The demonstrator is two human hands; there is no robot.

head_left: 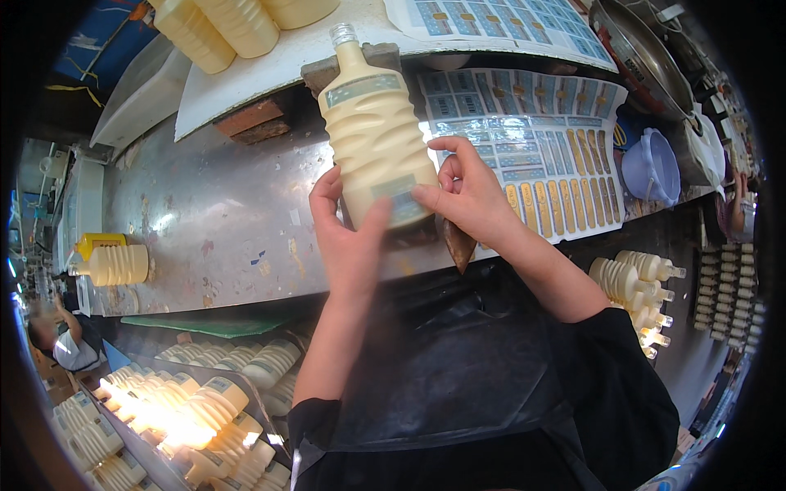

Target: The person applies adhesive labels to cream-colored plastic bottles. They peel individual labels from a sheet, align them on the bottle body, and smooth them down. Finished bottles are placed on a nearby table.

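Note:
A cream bottle [372, 135] with wavy ridges and a clear neck lies in front of me, neck pointing away. Its neck end rests on a grey block [315, 75]. A blue-grey label crosses its shoulder, and another label [401, 200] sits near its base. My left hand [348, 233] grips the base from the left, its thumb blurred over the lower label. From the right, my right hand [471, 188] holds the bottle, thumb on that label's edge and index finger against the side. Beside the bottle lie sheets of blue and gold labels [524, 139].
Cream bottles stand on the white board [246, 78] at the back, over bricks [250, 119]. One bottle [119, 264] lies on the metal table [213, 188] at left. A lilac bucket [651, 168] is at right. Crated bottles [213, 401] sit lower left; more bottles [630, 282] lower right.

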